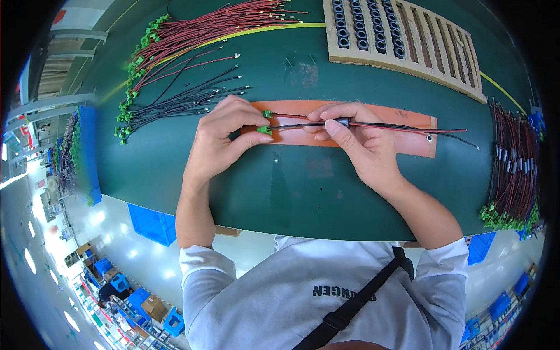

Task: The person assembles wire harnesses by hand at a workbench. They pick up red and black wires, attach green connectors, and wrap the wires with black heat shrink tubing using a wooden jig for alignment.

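My left hand (pixel 219 137) pinches the small green connectors (pixel 264 130) at the left ends of a few red and black wires (pixel 408 126). Between the thumb and fingers of my right hand (pixel 373 151) is a short dark ring core (pixel 344 122), with the wires running through it. Their free ends stick out to the right, past my right hand. Both hands are over an orange strip (pixel 417 118) lying on the green tabletop (pixel 245 198). My fingers hide part of the wires between the connectors and the core.
Red wires (pixel 216 26) and black wires (pixel 181 99) with green connectors lie at the back left. A slotted wooden tray (pixel 408 69) at the back right holds rows of dark ring cores. Bundled wires with grey cores (pixel 513 160) lie at the right edge. Blue bins (pixel 150 223) stand below the table.
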A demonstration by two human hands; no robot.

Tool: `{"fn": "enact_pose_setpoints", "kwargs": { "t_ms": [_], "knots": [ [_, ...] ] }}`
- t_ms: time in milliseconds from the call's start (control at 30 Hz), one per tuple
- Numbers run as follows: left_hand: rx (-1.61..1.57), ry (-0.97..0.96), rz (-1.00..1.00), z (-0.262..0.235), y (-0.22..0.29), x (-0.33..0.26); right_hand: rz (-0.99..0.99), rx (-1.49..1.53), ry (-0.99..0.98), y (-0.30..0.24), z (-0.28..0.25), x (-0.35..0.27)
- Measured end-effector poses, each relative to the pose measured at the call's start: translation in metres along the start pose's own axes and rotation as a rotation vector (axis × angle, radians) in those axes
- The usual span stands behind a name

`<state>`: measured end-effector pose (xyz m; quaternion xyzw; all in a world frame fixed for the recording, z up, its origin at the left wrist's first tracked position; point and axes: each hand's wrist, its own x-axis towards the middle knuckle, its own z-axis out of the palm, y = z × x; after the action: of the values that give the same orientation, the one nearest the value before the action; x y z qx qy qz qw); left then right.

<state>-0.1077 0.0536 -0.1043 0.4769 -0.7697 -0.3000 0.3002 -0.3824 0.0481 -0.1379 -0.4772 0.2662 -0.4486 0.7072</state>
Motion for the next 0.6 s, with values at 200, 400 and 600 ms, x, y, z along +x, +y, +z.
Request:
{"fn": "enact_pose_setpoints", "kwargs": {
  "t_ms": [200,400,600],
  "knots": [
    [-0.188,0.105,-0.063,0.006,-0.006,-0.005,-0.003,-0.002,-0.034,0.0,-0.003,0.0],
    [-0.162,-0.026,-0.035,-0.003,-0.001,-0.004,0.004,0.026,-0.019,0.002,-0.003,0.0],
    [-0.216,0.028,-0.052,0.001,-0.003,-0.005,-0.02,-0.035,-0.019,0.002,-0.003,0.001]
  ]
}}
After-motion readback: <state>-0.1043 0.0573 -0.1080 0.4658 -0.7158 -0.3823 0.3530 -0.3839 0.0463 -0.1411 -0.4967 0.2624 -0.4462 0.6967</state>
